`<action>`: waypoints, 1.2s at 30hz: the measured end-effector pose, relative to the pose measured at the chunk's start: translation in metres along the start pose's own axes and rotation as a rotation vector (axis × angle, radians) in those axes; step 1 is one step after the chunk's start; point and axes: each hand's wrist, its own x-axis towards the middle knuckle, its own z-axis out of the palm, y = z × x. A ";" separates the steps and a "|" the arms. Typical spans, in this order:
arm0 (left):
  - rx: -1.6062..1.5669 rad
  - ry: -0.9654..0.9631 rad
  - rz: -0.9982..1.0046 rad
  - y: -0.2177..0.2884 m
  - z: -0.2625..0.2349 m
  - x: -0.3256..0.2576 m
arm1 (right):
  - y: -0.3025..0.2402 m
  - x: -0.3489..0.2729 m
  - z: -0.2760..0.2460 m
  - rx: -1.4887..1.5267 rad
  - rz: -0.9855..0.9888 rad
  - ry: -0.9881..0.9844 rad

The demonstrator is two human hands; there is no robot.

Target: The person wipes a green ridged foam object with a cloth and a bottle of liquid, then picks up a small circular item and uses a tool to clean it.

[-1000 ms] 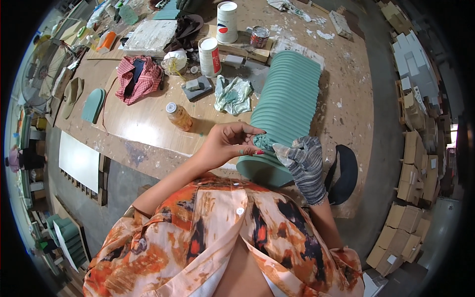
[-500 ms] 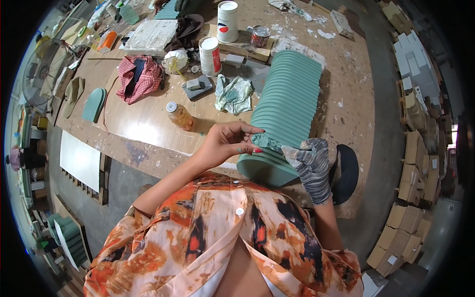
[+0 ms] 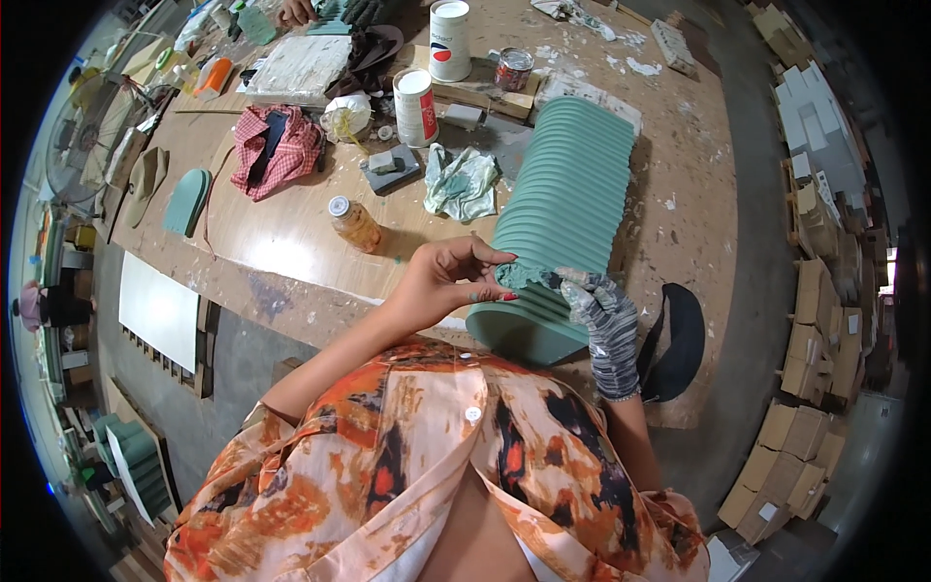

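A small crumpled rag (image 3: 525,275), stained green, is stretched between my two hands. My bare left hand (image 3: 448,275) pinches its left end between thumb and fingers. My right hand (image 3: 603,318), in a grey striped knitted glove, grips the other end with bent fingers. Directly below and beyond the rag lies a green ribbed piece (image 3: 570,170) with a curved top, its flat end (image 3: 524,335) facing me. A glass jar (image 3: 355,225) with a lid and amber contents stands left of my left hand. A black curved pad or cap-like thing (image 3: 676,344) lies to the right of my glove.
Beyond my left hand lie a crumpled white cloth (image 3: 460,184), a grey block (image 3: 392,171) and a red checked cloth (image 3: 275,150). Two white canisters (image 3: 416,109) and a paint tin (image 3: 513,70) stand farther back. Another person's hand (image 3: 297,12) shows at the far edge.
My gloved right hand has shifted slightly and its fingers have turned on the rag. My left hand has kept nearly the same place. The other person's hand has come into view.
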 end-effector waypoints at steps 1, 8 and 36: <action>-0.009 0.006 -0.004 -0.002 -0.001 -0.001 | 0.000 0.000 -0.003 0.007 0.002 0.023; 0.241 0.023 0.060 0.004 0.004 -0.001 | -0.020 -0.005 0.007 -0.002 -0.098 0.034; 0.209 0.034 -0.069 0.013 0.010 -0.001 | -0.011 0.000 0.008 -0.410 -0.539 -0.048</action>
